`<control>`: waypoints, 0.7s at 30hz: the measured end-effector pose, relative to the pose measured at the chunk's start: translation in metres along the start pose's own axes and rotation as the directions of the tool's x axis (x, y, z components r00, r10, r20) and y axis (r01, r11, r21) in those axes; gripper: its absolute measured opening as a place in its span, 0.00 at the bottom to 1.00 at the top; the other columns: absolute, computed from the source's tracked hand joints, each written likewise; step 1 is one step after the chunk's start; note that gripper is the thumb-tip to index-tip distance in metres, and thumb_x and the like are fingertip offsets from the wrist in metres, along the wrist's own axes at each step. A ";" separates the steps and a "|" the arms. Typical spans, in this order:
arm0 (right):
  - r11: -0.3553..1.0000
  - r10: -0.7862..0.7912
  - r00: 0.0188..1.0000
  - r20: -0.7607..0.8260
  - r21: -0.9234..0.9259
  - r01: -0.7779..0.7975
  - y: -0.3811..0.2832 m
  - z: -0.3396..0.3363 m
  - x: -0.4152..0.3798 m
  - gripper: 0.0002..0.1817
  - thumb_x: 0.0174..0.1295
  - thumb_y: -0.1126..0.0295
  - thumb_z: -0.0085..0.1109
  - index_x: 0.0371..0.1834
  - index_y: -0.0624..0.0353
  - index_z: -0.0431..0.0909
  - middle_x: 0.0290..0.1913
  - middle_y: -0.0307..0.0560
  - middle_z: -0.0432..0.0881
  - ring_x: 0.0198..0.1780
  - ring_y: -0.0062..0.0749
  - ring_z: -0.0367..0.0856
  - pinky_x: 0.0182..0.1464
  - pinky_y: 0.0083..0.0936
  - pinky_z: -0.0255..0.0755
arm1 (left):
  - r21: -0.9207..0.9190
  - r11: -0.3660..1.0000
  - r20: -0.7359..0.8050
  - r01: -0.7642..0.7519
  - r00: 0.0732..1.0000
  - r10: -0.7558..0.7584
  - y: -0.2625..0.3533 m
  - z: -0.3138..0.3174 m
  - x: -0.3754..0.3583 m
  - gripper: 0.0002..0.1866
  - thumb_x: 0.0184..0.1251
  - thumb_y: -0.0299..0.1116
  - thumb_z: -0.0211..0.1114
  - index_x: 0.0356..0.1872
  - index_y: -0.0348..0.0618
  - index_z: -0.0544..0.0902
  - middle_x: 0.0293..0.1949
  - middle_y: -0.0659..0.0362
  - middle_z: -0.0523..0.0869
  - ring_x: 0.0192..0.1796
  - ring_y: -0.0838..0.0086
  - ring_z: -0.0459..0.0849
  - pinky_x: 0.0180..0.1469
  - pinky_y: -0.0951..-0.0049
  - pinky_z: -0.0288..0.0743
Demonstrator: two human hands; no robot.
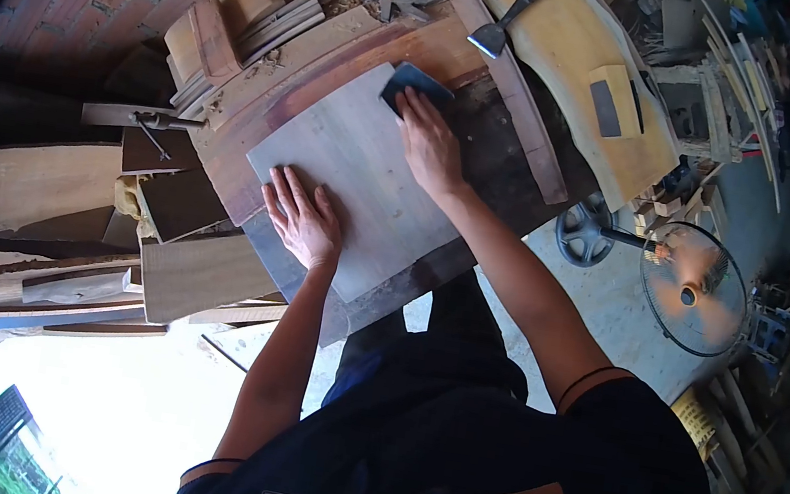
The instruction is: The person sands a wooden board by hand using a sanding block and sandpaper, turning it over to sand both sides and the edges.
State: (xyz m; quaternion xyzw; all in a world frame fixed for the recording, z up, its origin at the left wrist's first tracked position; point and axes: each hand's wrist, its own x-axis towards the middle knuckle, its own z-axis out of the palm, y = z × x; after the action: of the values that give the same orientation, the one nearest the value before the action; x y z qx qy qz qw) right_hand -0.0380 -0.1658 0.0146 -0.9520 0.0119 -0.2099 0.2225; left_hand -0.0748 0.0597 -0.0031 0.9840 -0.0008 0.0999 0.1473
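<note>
A flat, pale grey-brown wooden board [373, 188] lies on the workbench in front of me. My left hand [303, 219] rests flat on the board's left part, fingers spread, holding nothing. At the board's far right corner, my right hand [428, 143] presses on a dark sheet of sandpaper [419, 87], its fingertips over the near edge. The sandpaper partly overhangs the board's edge. Whether a block sits under it is hidden.
Beyond the board, a wide-bladed chisel [515, 13] lies by a yellowish wood slab [580, 81]. A curved wooden strip [513, 92] runs along the bench's right. Stacked planks [30, 186] fill the left side. A standing fan [692, 289] is on the floor at right.
</note>
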 end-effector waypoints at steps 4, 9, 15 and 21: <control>0.993 0.117 0.982 0.148 -0.008 -0.118 -0.001 -0.075 -0.121 0.24 0.66 0.75 0.61 0.66 0.66 0.75 0.69 0.56 0.77 0.70 0.49 0.76 0.67 0.37 0.75 | 0.016 1.000 0.005 0.016 1.000 -0.016 0.003 -0.003 0.001 0.33 0.80 0.48 0.52 0.80 0.48 0.61 0.83 0.57 0.57 0.82 0.50 0.53 0.81 0.54 0.52; 0.982 0.188 0.960 0.209 -0.068 -0.178 -0.007 -0.082 -0.136 0.22 0.70 0.74 0.59 0.66 0.70 0.75 0.68 0.63 0.76 0.69 0.50 0.77 0.67 0.36 0.75 | 0.000 1.000 0.021 0.027 0.999 -0.027 0.006 -0.004 0.002 0.32 0.80 0.48 0.51 0.81 0.48 0.61 0.83 0.57 0.56 0.82 0.50 0.52 0.81 0.54 0.50; 0.985 0.168 0.972 0.162 0.002 -0.171 -0.006 -0.027 -0.025 0.16 0.73 0.72 0.54 0.59 0.71 0.77 0.60 0.66 0.81 0.62 0.54 0.81 0.63 0.38 0.77 | -0.002 0.999 0.011 0.041 0.999 -0.041 0.001 -0.001 0.000 0.33 0.80 0.48 0.52 0.80 0.50 0.62 0.83 0.59 0.57 0.83 0.52 0.52 0.81 0.55 0.51; 0.977 0.208 0.955 0.209 -0.092 -0.193 0.003 -0.101 -0.155 0.20 0.72 0.73 0.57 0.63 0.73 0.75 0.57 0.63 0.83 0.59 0.54 0.82 0.62 0.40 0.76 | -0.027 0.998 0.034 0.062 0.998 -0.061 0.002 -0.001 0.001 0.33 0.79 0.48 0.52 0.80 0.51 0.62 0.83 0.60 0.56 0.83 0.53 0.51 0.81 0.54 0.51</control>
State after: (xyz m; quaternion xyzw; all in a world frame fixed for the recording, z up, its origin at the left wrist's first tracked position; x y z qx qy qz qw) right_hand -0.2197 -0.1931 0.0344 -0.9704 0.0914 -0.0802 0.2087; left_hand -0.0737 0.0586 -0.0013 0.9829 0.0257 0.0788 0.1642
